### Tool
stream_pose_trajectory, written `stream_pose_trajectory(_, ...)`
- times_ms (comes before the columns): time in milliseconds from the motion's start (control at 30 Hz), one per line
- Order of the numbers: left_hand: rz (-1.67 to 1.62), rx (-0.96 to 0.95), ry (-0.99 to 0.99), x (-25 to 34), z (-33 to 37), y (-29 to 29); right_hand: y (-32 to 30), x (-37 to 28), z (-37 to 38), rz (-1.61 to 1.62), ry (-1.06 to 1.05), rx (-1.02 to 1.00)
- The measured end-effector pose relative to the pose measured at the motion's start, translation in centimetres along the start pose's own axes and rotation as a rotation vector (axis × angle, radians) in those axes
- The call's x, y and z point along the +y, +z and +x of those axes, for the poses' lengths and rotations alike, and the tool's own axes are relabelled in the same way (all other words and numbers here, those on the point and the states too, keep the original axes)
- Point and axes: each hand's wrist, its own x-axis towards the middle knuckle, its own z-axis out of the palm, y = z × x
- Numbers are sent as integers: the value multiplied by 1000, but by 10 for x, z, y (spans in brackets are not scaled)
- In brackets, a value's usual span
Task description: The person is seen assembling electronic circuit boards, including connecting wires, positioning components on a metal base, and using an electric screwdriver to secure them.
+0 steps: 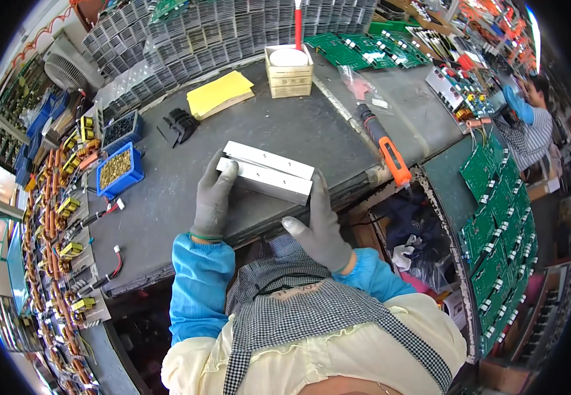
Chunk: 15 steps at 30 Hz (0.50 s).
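Note:
Two silver metal bars with small holes lie side by side above the front of the dark bench, a far bar [269, 158] and a near bar [264, 179]. My left hand [213, 204], in a grey glove, grips their left end, its thumb on the near bar. At their right end is my right hand [324, 232], also gloved. Its fingers stretch up along that end and its thumb stands well apart, on the side towards me. Whether those fingers bear any weight, I cannot tell.
Left on the bench [167, 224] are a blue bin of brass-coloured screws [117, 172], black parts [179, 125] and wired components [71, 249]. Yellow sheets [219, 93] and a small box [290, 78] lie farther back. An orange electric screwdriver [391, 155] and green circuit boards [499, 243] are right; a person [529, 125] sits beyond.

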Motion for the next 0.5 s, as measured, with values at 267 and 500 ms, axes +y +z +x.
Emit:
stream_pose_trajectory(267,56,144,171,12,-15,5,-1,-4,88,25,-78,-60)
stream_pose_trajectory(500,471,282,167,-22,18,-11,26,58,132,118,165,-122)
